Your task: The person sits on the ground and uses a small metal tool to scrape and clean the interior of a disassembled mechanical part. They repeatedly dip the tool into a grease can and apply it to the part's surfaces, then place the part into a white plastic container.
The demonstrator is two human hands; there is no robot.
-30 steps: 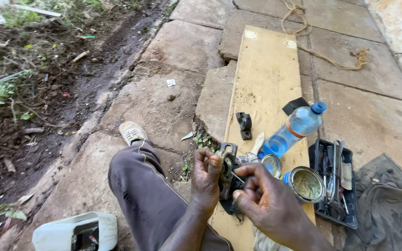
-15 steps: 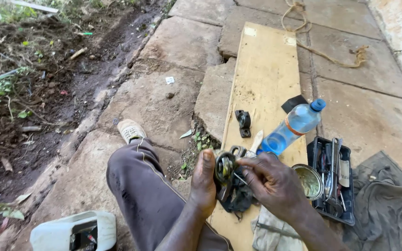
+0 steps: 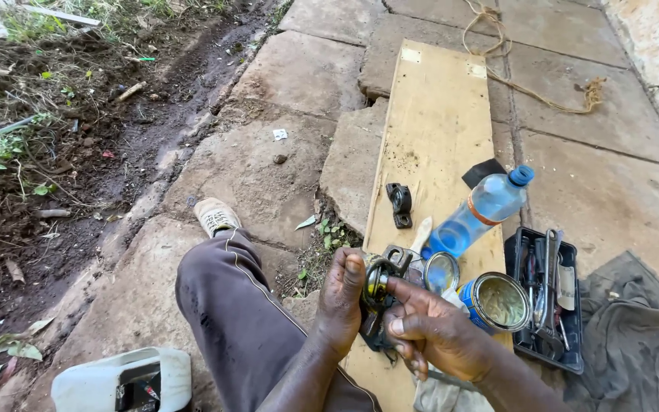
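Fingers [image 3: 348, 268] of the left hand [image 3: 339, 305] were curled round the near edge of a dark, greasy metal part [image 3: 377, 294], thumb raised along its rim, so the hand was closed on it. From the other side the right hand [image 3: 429, 332] gripped the same part, its forefinger and thumb pinched toward the round brass-coloured ring at the part's top, the rest of the fingers folded beneath. The part was held just above the near end of a long wooden plank [image 3: 436, 137] that lay across stone paving slabs [image 3: 268, 168].

Farther up the plank sat a small black metal clamp piece [image 3: 400, 204], well apart from the hands. A clear plastic bottle with a blue cap [image 3: 478, 214] lay tilted across the plank's right edge. Just beside the right hand were a round tin lid [image 3: 442, 271] and an open tin can [image 3: 499, 303] lying on its side. A black tray of hand tools [image 3: 547, 294] rested to the right of the can, with a dark grey cloth [image 3: 634, 328] touching its far side.

The person's leg in grey trousers [image 3: 230, 305] stretched left, ending in a pale shoe [image 3: 217, 216]. A white plastic container [image 3: 123, 378] stood near the knee.
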